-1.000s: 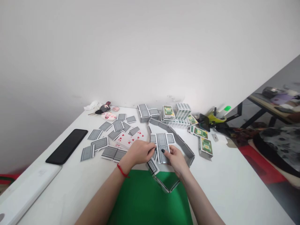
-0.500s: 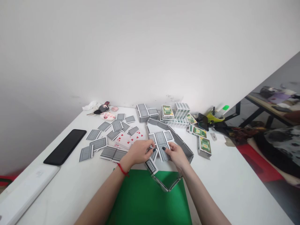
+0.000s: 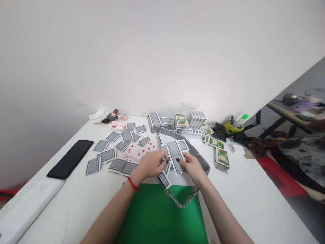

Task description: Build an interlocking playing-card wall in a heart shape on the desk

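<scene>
A frame of joined grey-backed playing cards (image 3: 196, 154) lies partly over a green mat (image 3: 162, 217). My right hand (image 3: 191, 166) pinches a folded or joined card piece (image 3: 174, 152) above the frame, thumb on its face. To its left, my left hand (image 3: 154, 164) is closed at the piece's lower left edge; what its fingertips grip is too small to make out. A narrow card strip (image 3: 164, 180) slants below the left fingertips. Loose cards (image 3: 106, 155) lie scattered left of my hands, some face up with red hearts (image 3: 134, 151).
A black phone (image 3: 71, 159) and a white case (image 3: 33, 206) lie at the left. Card boxes (image 3: 181, 120) stand along the wall, more (image 3: 221, 158) at the right. Keychains (image 3: 111, 117) lie at the back left. A person's patterned clothing (image 3: 309, 159) shows far right.
The card piece in my right hand has tilted very slightly. My left hand looks almost the same, and the rest of the table has not visibly changed.
</scene>
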`<state>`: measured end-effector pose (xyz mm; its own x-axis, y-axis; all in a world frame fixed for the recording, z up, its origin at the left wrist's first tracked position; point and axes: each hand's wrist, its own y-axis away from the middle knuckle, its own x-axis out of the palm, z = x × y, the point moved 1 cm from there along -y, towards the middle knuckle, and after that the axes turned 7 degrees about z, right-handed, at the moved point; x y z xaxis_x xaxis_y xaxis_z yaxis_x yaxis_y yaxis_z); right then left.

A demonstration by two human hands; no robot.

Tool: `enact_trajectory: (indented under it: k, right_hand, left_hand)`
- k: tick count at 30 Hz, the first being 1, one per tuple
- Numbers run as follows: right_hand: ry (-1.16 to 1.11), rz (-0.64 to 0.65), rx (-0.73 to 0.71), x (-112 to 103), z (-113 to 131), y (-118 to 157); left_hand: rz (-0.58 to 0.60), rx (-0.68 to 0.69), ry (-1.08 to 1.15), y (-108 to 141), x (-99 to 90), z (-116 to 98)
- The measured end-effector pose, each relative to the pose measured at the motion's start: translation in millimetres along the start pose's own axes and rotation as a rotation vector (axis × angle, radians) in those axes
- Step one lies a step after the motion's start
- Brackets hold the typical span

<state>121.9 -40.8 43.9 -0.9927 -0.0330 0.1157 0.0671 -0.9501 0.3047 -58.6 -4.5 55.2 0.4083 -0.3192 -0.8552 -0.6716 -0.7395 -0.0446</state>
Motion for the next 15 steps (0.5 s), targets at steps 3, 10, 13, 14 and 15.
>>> enact_trajectory:
  k: [3, 10, 13, 14, 15]
  right_hand:
    - [0.001, -0.007, 0.005, 1.3, 1.3, 1.5]
    - [-0.008, -0.013, -0.012, 1.7, 2.3, 0.3]
    - [0.008, -0.007, -0.016, 0.4, 2.3, -1.2]
    - [0.017, -0.003, -0.023, 0.1, 1.9, -1.7]
    - [0.026, 0.000, -0.029, 0.0, 1.4, -2.0]
  left_hand:
    - [0.012, -0.006, -0.021, -0.2, 0.6, 0.4]
    - [0.010, -0.004, -0.057, -0.3, 2.3, 1.7]
    - [0.005, -0.002, -0.054, -0.4, 3.6, 2.8]
    - [0.004, -0.002, -0.054, -0.4, 3.9, 3.2]
    - [0.005, -0.002, -0.054, -0.4, 4.1, 3.6]
